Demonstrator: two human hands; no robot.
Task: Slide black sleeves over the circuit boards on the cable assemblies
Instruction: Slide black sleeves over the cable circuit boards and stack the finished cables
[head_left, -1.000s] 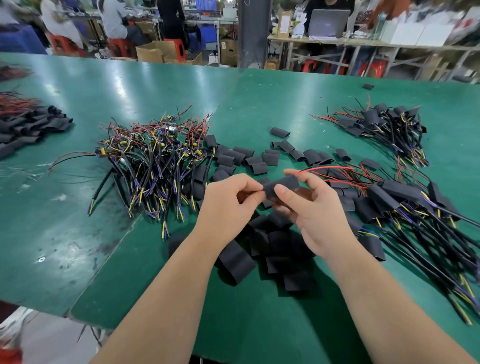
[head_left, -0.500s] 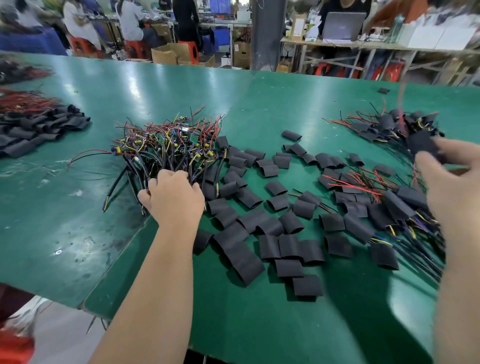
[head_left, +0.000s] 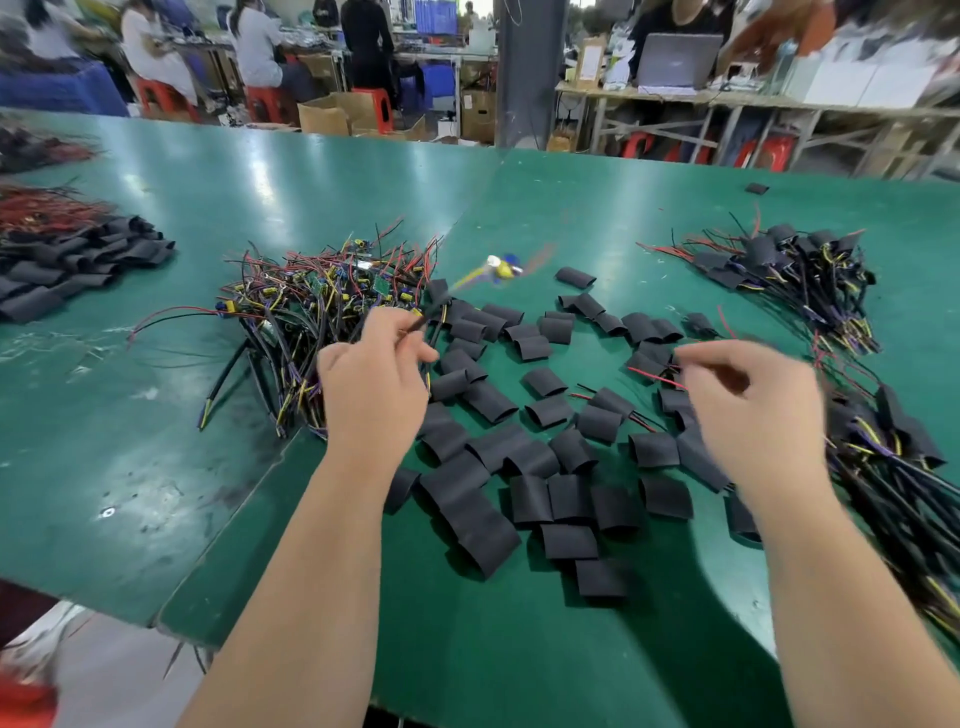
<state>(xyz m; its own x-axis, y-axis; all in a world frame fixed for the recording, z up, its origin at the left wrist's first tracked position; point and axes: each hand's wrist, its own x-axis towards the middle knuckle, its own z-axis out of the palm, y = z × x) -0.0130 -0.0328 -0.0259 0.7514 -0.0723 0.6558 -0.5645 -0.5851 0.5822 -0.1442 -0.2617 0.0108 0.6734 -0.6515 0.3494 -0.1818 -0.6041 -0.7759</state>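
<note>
A tangle of unsleeved cable assemblies (head_left: 311, 312) with small green circuit boards lies left of centre on the green table (head_left: 130, 467). My left hand (head_left: 374, 384) pinches one cable assembly (head_left: 496, 270) from that tangle; its blurred board end swings in the air above the table. Several flat black sleeves (head_left: 524, 499) are scattered in front of me. My right hand (head_left: 753, 405) hovers blurred over the right side of the sleeves, fingers loosely apart, holding nothing. Sleeved assemblies (head_left: 883, 467) are piled at the right edge.
A second pile of sleeved assemblies (head_left: 795, 270) lies at the far right. More black sleeves and red wires (head_left: 78, 260) sit at the left edge. A lone sleeve (head_left: 756, 188) lies far back. People and workbenches are behind the table.
My right hand let go of the sleeved assembly at the right pile and came back toward the centre. My left hand reached into the tangle and pulled one cable assembly out and up.
</note>
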